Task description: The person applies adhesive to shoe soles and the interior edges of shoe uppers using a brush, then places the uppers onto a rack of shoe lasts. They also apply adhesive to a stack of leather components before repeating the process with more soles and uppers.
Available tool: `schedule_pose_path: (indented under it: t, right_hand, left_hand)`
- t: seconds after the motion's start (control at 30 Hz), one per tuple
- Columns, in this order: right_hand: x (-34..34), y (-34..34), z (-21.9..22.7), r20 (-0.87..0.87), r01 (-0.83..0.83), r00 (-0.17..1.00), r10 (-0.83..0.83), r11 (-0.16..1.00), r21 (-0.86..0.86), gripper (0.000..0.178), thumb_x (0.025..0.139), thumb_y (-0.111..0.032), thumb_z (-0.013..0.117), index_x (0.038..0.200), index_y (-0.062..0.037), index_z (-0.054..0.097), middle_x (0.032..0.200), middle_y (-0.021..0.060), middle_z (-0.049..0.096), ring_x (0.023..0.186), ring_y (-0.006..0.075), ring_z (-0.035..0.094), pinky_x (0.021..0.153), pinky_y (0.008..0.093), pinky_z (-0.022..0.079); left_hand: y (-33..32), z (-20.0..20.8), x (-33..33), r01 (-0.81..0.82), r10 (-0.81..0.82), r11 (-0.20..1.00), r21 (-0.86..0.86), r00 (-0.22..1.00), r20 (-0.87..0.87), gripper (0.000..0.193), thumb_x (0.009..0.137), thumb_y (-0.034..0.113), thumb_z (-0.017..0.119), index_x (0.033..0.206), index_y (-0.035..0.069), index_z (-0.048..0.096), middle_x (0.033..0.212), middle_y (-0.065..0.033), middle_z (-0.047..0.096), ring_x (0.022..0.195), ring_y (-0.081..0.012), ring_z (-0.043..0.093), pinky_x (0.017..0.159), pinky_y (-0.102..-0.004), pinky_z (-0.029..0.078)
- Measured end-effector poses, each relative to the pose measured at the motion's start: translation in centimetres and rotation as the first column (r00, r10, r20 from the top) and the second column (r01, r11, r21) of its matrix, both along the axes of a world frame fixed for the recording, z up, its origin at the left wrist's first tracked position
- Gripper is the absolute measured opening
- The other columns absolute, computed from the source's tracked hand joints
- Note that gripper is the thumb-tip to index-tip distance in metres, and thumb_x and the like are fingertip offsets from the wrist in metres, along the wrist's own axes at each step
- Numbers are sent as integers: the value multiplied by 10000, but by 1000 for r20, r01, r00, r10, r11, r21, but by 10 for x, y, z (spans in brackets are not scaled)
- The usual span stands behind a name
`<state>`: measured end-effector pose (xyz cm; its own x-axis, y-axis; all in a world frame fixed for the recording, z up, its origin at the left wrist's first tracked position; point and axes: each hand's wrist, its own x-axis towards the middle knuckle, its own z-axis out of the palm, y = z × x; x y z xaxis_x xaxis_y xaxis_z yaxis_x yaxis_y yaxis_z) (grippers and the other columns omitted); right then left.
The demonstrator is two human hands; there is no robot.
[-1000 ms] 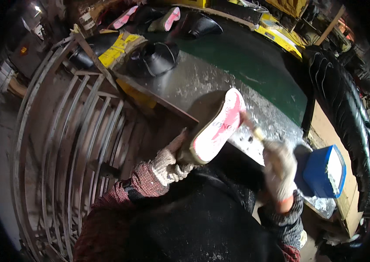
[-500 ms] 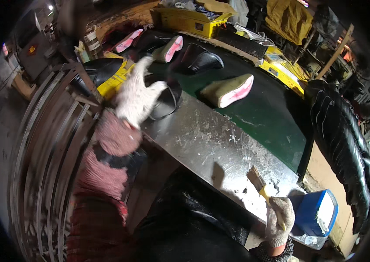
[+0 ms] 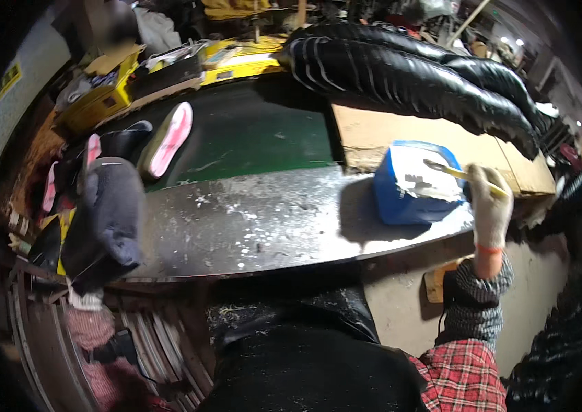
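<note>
My left hand (image 3: 85, 299) wears a white glove and holds a dark boot (image 3: 114, 209) over the left end of the metal-topped bench. Most of that hand is hidden by the boot, including its fingers. My right hand (image 3: 491, 206), also gloved in white, is closed round the handle of a brush (image 3: 457, 172). The brush's tip is over the white substance (image 3: 420, 167) in a blue container (image 3: 411, 204). This container stands at the right end of the metal bench top (image 3: 257, 230).
A boot with a pink-and-white sole (image 3: 173, 139) lies on the green surface (image 3: 257, 134), with other boots to its left. Black puffy material (image 3: 401, 79) is heaped behind a cardboard piece (image 3: 435, 130). A yellow crate (image 3: 102, 103) stands at the far left.
My left hand, unladen and reaching over the bench before, now has a boot and is nearer. My right hand has brought the brush to the blue container. The view has turned right.
</note>
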<state>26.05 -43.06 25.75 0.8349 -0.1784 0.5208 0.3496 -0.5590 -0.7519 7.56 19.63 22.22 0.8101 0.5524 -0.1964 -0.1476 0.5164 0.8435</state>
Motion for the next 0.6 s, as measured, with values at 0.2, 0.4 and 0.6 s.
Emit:
schedule_pose_path:
  t: [0.2,0.4,0.6]
  right_hand:
    - [-15,-14,1,46,-4,999,4,1000,-2,151,932,-119,624,936,27,662,724,5,611,636,68,542,565,201,422]
    - [-51,6,-21,197,-138,968,158,984,-111,112,914,-19,566,924,36,663,741,57,631,625,83,557,566,215,439]
    - [-36,190,-15,250,-759,540,804,593,-267,257,789,-100,731,1023,-14,668,776,107,659,673,227,653,622,309,532]
  left_hand:
    - [-91,-83,5,135,-125,915,379,991,-52,321,929,108,546,1237,16,529,1189,-136,589,1050,-227,591,971,-350,435]
    - [-175,-118,-16,202,-203,979,-20,979,-20,179,890,145,618,995,8,667,973,-96,663,910,-180,621,811,-320,512]
    - [-195,-123,-17,362,-362,919,-159,932,30,88,850,108,645,858,23,662,893,-59,666,872,-158,627,752,-303,513]
